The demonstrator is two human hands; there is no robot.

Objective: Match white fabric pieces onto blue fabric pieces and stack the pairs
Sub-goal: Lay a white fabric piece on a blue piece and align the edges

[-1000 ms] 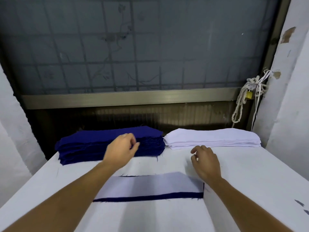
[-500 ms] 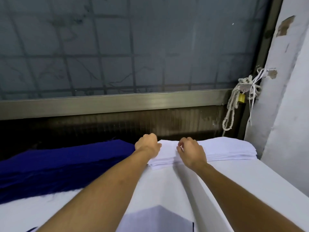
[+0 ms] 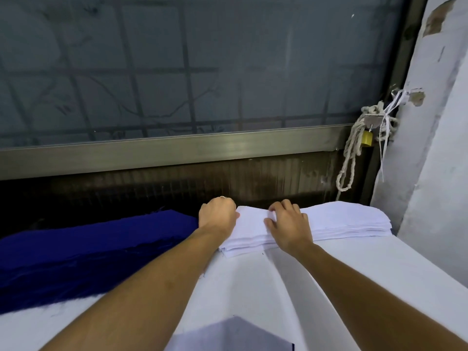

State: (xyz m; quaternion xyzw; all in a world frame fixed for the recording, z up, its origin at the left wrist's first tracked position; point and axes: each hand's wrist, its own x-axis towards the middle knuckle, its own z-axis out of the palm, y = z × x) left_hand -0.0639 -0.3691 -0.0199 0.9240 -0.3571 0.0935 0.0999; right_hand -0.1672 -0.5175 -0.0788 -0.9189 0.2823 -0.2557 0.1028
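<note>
A stack of white fabric pieces [image 3: 342, 220] lies at the back right of the white table [image 3: 253, 287]. Left of it sits a stack of dark blue fabric pieces [image 3: 88, 247]. My left hand [image 3: 219, 215] is curled at the white stack's left end, fingers at its far corner. My right hand [image 3: 288, 224] rests on top of that stack and pinches the top white piece near its far edge. At the bottom edge lies a matched pair [image 3: 235, 335], a white piece on a blue one, partly cut off by the frame.
A dark gap and a metal window rail [image 3: 177, 150] run behind the table. A rope with a brass padlock [image 3: 366, 144] hangs at the back right beside a white wall [image 3: 435, 148].
Both hands moved from the middle of the table to the white stack and took hold of its top piece. The view shifted forward and right, pushing the matched pair to the bottom edge.
</note>
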